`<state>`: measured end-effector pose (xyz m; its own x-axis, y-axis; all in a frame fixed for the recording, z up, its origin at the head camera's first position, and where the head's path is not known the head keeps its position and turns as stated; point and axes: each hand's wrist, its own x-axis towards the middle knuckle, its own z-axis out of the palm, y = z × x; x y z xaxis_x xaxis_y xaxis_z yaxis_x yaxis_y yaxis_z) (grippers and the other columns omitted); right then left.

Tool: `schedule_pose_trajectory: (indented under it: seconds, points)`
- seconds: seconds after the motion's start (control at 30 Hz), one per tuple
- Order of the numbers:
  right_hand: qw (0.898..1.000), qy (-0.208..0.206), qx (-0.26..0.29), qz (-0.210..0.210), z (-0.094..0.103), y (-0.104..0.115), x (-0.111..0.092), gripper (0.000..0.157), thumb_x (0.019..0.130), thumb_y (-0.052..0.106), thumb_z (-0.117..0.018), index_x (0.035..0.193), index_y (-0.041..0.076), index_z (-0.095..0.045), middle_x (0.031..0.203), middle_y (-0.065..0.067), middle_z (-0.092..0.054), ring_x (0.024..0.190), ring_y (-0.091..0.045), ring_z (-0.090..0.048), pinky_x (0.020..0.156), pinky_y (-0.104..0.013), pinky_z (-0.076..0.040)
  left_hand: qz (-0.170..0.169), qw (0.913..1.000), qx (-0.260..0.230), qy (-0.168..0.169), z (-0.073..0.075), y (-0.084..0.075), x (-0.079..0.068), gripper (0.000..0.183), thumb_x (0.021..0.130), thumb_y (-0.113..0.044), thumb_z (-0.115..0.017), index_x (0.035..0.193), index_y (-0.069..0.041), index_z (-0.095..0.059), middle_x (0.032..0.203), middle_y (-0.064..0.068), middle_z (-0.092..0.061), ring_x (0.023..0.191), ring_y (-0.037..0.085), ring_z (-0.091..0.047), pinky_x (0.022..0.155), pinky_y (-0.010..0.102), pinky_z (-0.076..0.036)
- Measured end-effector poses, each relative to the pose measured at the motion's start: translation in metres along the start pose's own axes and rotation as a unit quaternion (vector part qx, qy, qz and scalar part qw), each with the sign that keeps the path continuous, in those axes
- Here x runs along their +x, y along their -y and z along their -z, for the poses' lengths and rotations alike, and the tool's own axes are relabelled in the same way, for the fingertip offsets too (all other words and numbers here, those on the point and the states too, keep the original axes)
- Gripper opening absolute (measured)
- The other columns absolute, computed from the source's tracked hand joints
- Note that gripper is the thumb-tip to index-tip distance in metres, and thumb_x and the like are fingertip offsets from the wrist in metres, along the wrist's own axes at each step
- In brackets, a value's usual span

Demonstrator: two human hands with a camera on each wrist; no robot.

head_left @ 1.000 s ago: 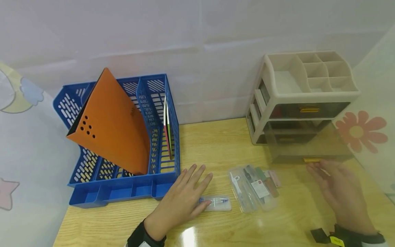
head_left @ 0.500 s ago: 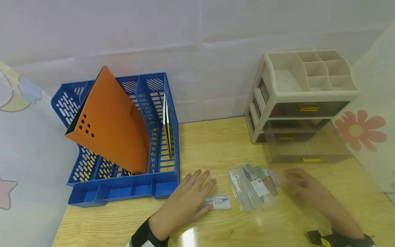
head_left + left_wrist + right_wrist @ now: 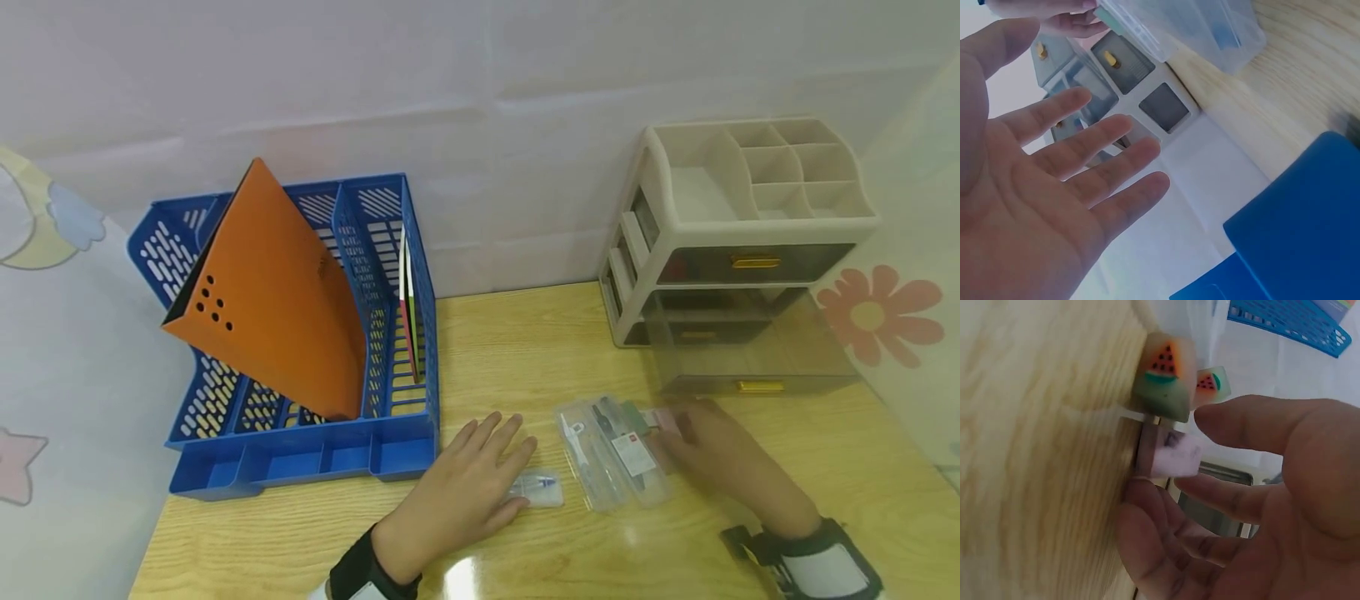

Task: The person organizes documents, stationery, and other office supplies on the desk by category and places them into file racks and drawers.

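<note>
In the head view my left hand lies with straight, spread fingers, its thumb over a small clear pack that has a blue-tipped item inside. My right hand is at the small blocks just right of the clear plastic cases. The right wrist view shows its fingers beside a pink block, with the thumb apart from it on the other side. Beyond the pink block stand a watermelon-print block and a smaller block with the same print.
A cream drawer unit stands at the back right, one transparent drawer pulled out above the table. On the left, a blue file rack holds an orange folder and thin books.
My right hand has left the pulled-out drawer's handle and moved left to the small blocks. The left hand has shifted slightly right over the small clear pack.
</note>
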<state>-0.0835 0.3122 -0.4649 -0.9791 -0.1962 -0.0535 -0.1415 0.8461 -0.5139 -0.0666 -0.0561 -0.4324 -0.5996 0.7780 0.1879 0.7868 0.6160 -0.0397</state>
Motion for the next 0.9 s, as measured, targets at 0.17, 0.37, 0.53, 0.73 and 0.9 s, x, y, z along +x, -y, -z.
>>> schedule_pose_trajectory:
  seconds: [0.17, 0.37, 0.53, 0.73, 0.9]
  points:
    - [0.999, -0.011, -0.033, 0.008, -0.002, 0.001, 0.005, 0.047, 0.093, 0.019, -0.074, 0.124, -0.014, -0.062, 0.111, -0.031, -0.067, 0.100, -0.045, -0.066, 0.085, -0.062, -0.054, 0.003, 1.0000, 0.003, 0.001, 0.000, -0.001, 0.001, 0.065, 0.093, -0.055, -0.069, 0.146, -0.018, -0.056, 0.154, 0.013, -0.052, 0.139, 0.034, -0.054, 0.112, 0.049, -0.049]
    - [0.997, -0.041, -0.048, 0.039, -0.006, 0.004, 0.007, 0.037, 0.088, 0.004, -0.073, 0.117, -0.015, -0.063, 0.107, -0.033, -0.067, 0.100, -0.050, -0.065, 0.087, -0.065, -0.054, 0.006, 0.9997, 0.023, 0.003, -0.004, 0.001, 0.002, 0.068, 0.094, -0.056, -0.069, 0.148, -0.018, -0.055, 0.156, 0.015, -0.050, 0.141, 0.037, -0.051, 0.113, 0.051, -0.048]
    - [0.995, -0.052, -0.071, 0.043, -0.008, 0.010, 0.003, 0.026, 0.091, 0.002, -0.070, 0.113, -0.009, -0.066, 0.103, -0.029, -0.067, 0.094, -0.046, -0.066, 0.081, -0.061, -0.057, 0.006, 0.9996, 0.027, -0.002, -0.005, 0.002, 0.002, 0.069, 0.093, -0.057, -0.069, 0.149, -0.019, -0.054, 0.157, 0.014, -0.049, 0.142, 0.037, -0.051, 0.114, 0.051, -0.046]
    - [0.983, -0.096, -0.131, 0.088, -0.012, 0.020, -0.004, 0.019, 0.085, 0.007, -0.079, 0.098, 0.003, -0.066, 0.079, -0.012, -0.060, 0.067, -0.019, -0.056, 0.053, -0.034, -0.051, 0.004, 0.9996, 0.026, -0.007, -0.005, 0.003, 0.002, 0.068, 0.093, -0.056, -0.069, 0.148, -0.019, -0.055, 0.156, 0.014, -0.050, 0.141, 0.037, -0.052, 0.115, 0.051, -0.046]
    - [0.983, -0.077, -0.138, 0.090, -0.005, 0.036, -0.014, 0.016, 0.086, 0.009, -0.080, 0.097, 0.006, -0.068, 0.081, -0.010, -0.062, 0.067, -0.018, -0.059, 0.054, -0.034, -0.053, 0.007, 0.9996, 0.025, -0.008, -0.004, 0.003, 0.001, 0.066, 0.093, -0.055, -0.069, 0.147, -0.019, -0.056, 0.155, 0.014, -0.051, 0.141, 0.037, -0.052, 0.114, 0.050, -0.046]
